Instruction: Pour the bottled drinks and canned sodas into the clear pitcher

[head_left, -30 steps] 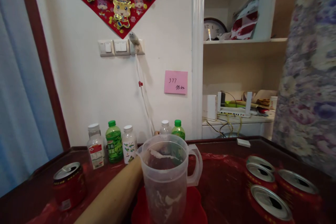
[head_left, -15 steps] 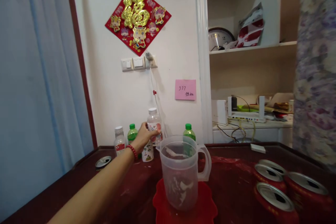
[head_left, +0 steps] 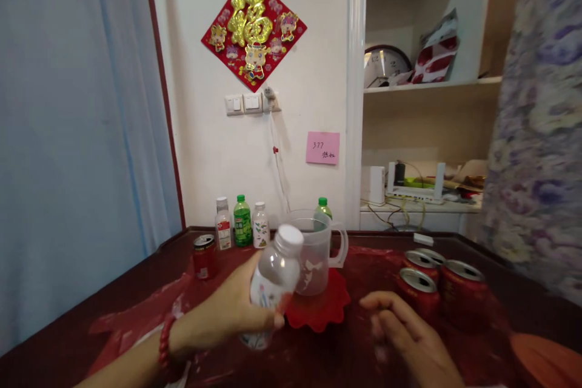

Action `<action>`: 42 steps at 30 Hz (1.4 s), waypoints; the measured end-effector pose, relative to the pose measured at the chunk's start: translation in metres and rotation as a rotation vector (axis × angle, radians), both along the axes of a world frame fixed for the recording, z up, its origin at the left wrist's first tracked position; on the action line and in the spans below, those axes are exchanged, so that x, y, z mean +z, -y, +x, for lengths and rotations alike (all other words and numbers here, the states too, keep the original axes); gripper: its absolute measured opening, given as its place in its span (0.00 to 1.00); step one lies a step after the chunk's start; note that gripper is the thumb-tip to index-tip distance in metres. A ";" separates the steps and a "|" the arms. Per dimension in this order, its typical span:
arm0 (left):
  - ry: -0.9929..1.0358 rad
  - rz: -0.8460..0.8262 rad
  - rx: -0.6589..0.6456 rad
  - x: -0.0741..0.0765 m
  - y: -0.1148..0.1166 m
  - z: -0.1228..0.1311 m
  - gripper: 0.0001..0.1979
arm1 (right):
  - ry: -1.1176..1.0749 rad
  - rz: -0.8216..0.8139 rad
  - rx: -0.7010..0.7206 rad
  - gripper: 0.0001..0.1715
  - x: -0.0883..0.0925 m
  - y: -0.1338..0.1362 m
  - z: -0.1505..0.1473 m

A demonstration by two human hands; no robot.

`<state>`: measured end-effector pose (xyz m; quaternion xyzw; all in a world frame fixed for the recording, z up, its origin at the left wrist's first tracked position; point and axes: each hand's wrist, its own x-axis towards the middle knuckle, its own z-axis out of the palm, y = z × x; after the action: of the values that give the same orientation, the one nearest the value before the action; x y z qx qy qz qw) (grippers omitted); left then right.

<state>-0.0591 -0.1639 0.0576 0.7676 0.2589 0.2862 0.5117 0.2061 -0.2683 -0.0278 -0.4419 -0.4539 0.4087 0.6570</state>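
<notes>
Bottle lifted nearer, right hand blurred

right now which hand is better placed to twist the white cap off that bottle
Right hand: it is empty and open, close beside the bottle, while the left hand already grips the bottle's body, cap tilted rightward.

A bottle is held tilted in the left hand above the near part of the counter. Just behind it, a jug is set on a mat. The right hand is placed right of the mat, with a cluster of cans behind it. A single can is found left of the jug. A row of bottles is ranged against the wall behind.
</notes>
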 end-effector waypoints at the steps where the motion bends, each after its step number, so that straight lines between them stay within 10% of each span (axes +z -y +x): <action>1: -0.030 0.038 0.009 -0.005 0.010 0.007 0.30 | -0.004 0.037 -0.032 0.37 0.001 -0.001 -0.002; 7: -0.329 0.261 0.134 -0.017 0.044 0.046 0.26 | 0.183 0.246 -0.012 0.47 -0.003 -0.008 -0.013; 15: -0.573 0.703 0.202 -0.044 0.036 0.058 0.17 | 0.488 0.119 -0.216 0.31 -0.005 -0.002 -0.006; 21: -0.525 0.563 0.189 -0.046 0.038 0.054 0.20 | 0.521 0.299 -0.063 0.17 0.005 0.003 -0.001; 26: -0.514 0.558 0.217 -0.051 0.036 0.050 0.21 | 0.498 0.252 -0.069 0.38 -0.005 -0.006 0.010; 30: -0.561 0.614 0.186 -0.054 0.038 0.048 0.19 | 0.540 0.079 -0.044 0.24 -0.012 -0.009 0.012; 35: -0.560 0.554 0.203 -0.049 0.040 0.047 0.21 | 0.539 0.281 0.016 0.11 0.001 -0.003 0.012; 42: -0.579 0.586 0.192 -0.048 0.039 0.049 0.19 | 0.560 0.118 -0.084 0.24 0.000 -0.003 0.003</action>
<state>-0.0103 -0.2025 0.0095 0.9018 0.3700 0.1663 0.1490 0.2094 -0.2651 -0.0280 -0.5167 -0.6220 0.2163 0.5472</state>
